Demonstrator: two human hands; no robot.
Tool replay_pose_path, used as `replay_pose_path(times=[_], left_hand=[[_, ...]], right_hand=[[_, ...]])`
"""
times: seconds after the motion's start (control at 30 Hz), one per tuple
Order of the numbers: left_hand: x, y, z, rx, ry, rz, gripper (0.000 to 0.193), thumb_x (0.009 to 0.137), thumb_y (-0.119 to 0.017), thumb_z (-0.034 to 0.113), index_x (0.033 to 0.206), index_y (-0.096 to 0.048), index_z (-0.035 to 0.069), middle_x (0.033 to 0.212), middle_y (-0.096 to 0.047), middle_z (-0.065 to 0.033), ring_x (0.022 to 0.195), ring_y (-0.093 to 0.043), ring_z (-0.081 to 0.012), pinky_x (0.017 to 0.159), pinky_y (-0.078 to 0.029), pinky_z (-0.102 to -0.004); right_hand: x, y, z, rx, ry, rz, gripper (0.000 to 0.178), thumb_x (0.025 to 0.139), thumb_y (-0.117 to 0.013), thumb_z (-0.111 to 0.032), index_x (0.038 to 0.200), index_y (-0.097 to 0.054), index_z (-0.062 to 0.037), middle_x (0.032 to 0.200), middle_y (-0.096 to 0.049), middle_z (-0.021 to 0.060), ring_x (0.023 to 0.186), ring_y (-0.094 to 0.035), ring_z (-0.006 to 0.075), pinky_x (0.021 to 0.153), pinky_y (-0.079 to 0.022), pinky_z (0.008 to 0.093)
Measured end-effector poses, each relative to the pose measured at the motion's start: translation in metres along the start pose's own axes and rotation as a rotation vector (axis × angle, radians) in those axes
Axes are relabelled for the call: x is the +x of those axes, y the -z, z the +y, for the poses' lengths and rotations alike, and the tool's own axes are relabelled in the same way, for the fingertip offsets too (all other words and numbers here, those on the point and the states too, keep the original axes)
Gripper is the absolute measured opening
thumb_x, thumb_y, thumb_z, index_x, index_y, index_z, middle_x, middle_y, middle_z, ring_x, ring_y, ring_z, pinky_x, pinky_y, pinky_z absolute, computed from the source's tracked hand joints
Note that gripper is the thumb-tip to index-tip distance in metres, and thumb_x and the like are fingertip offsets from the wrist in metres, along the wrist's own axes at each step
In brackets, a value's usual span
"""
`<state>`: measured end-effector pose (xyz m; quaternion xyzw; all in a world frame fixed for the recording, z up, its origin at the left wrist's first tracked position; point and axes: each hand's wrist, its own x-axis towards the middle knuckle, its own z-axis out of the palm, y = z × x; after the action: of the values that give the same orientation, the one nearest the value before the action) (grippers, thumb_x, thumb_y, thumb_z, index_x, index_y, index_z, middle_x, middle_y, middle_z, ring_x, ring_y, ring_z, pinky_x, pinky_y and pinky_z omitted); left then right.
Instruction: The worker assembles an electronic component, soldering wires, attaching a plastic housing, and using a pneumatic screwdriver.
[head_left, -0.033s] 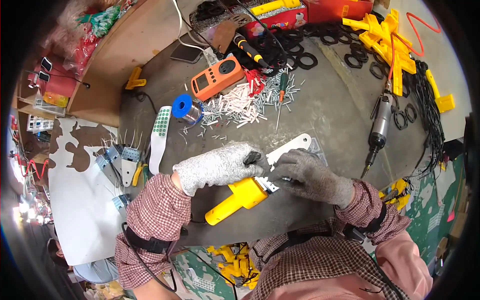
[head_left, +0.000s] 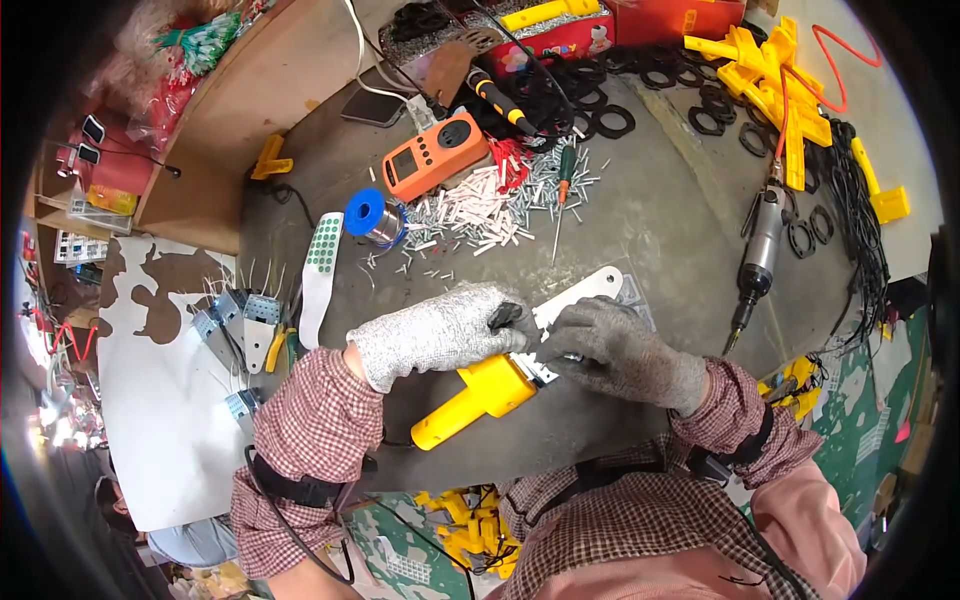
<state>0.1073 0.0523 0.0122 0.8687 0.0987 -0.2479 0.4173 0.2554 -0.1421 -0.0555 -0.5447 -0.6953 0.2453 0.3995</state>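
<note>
My left hand [head_left: 445, 332], in a pale grey glove with dark fingertips, is closed at the upper end of a yellow plastic handle housing [head_left: 478, 400]. Its fingertips meet those of my right hand [head_left: 625, 358], in a darker grey glove and also closed. What each hand pinches is hidden by the fingers. White parts [head_left: 535, 370] stick out of the housing's open end, right below the fingers. Behind both hands lies a flat white plate [head_left: 590, 288] with a rounded, holed end, beside a greyish translucent piece [head_left: 634, 300].
Beyond my hands lie a pile of screws and pale pins [head_left: 480, 210], a solder spool [head_left: 372, 217], an orange meter [head_left: 435, 157] and a green-handled screwdriver [head_left: 566, 180]. A power screwdriver [head_left: 760, 245] lies right, near black rings [head_left: 712, 112] and yellow housings [head_left: 775, 75]. Wired blue blocks [head_left: 262, 308] sit left.
</note>
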Motion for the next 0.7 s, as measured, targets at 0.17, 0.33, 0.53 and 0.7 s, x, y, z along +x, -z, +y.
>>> replay_pose_path(times=[0.17,0.33,0.53,0.7], left_hand=[[-0.013,-0.006,0.011,0.196,-0.038,0.063,0.034,0.090,-0.069,0.032,0.113,-0.066,0.008,0.117,-0.059,-0.0166,0.114,-0.056,-0.0320,0.100,-0.044,-0.0450],[-0.031,-0.067,0.013,0.518,-0.150,0.552,0.066,0.072,-0.084,0.050,0.117,-0.060,0.007,0.121,-0.055,-0.0166,0.122,-0.050,-0.0374,0.115,-0.026,-0.0571],[-0.027,-0.088,0.010,0.507,-0.084,0.654,0.070,0.065,-0.086,0.051,0.113,-0.061,0.007,0.112,-0.061,-0.0144,0.118,-0.054,-0.0365,0.116,-0.023,-0.0600],[-0.027,-0.091,0.005,0.487,-0.085,0.736,0.064,0.067,-0.084,0.051,0.109,-0.062,0.008,0.107,-0.061,-0.0125,0.113,-0.056,-0.0345,0.116,-0.024,-0.0596]], right_hand=[[-0.002,0.001,0.000,-0.028,-0.021,-0.024,0.017,0.087,-0.069,-0.015,0.104,-0.070,-0.0113,0.101,-0.062,0.0113,0.098,-0.061,0.0328,0.089,-0.050,0.0441],[0.002,0.000,-0.007,-0.147,0.012,-0.017,0.022,0.088,-0.067,-0.018,0.109,-0.068,-0.0101,0.103,-0.062,0.0116,0.099,-0.062,0.0316,0.091,-0.050,0.0439],[0.016,0.005,-0.026,-0.314,0.207,-0.178,0.020,0.085,-0.065,-0.014,0.102,-0.066,-0.0056,0.108,-0.063,0.0104,0.101,-0.063,0.0294,0.091,-0.052,0.0412],[0.011,-0.009,-0.056,-0.577,0.008,-0.202,0.033,0.086,-0.060,-0.009,0.119,-0.053,-0.0060,0.097,-0.066,0.0105,0.090,-0.071,0.0261,0.082,-0.057,0.0365]])
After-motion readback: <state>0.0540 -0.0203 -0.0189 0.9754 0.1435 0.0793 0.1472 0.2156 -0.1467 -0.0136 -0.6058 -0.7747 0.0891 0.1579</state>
